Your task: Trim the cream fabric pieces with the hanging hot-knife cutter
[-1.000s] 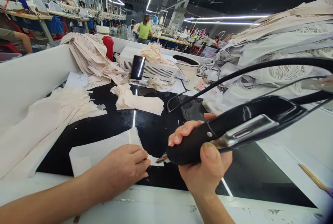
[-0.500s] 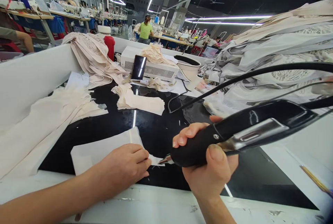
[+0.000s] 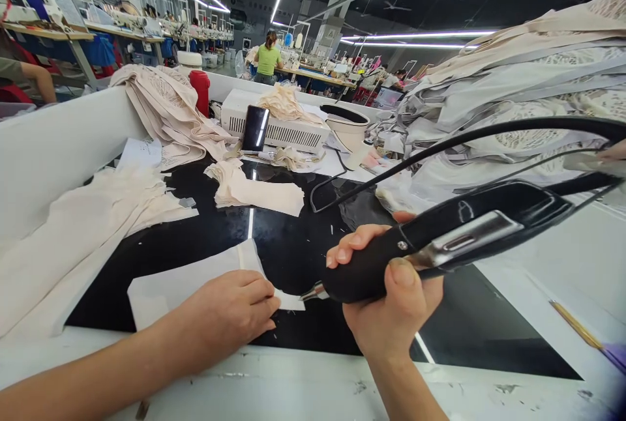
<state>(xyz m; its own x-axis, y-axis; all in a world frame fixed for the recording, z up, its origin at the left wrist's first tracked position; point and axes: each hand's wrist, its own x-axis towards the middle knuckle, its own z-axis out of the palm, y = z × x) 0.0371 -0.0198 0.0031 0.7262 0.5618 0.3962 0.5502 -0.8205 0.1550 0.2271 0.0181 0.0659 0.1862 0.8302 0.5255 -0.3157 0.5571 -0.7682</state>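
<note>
My left hand (image 3: pixel 237 307) presses down on a white fabric piece (image 3: pixel 183 277), its fingers closed together at the piece's narrow right end. In my right hand (image 3: pixel 396 304) is a black corded handheld cutter (image 3: pixel 372 268), with my fingers wrapped round its body and the thumb by a metal lever. The cutter's pointed metal tip (image 3: pixel 315 292) lies at the upper right corner of the fabric's narrow end, just right of my left fingertips. Under the fabric is a glossy black board (image 3: pixel 313 336). My left fingertips partly hide the fabric.
Stacked cream fabric pieces (image 3: pixel 259 191) lie farther back. A phone (image 3: pixel 255 128) leans on a vented white box (image 3: pixel 274 128). Larger fabric piles stand left (image 3: pixel 63 232) and right (image 3: pixel 489 95). The black cable (image 3: pixel 454 141) arches over the right side. A yellow-handled tool (image 3: pixel 577 324) lies right.
The cutter's tip has slid a little right along the fabric's narrow end to its corner. My left hand keeps its place on the fabric. The whole view has shifted slightly.
</note>
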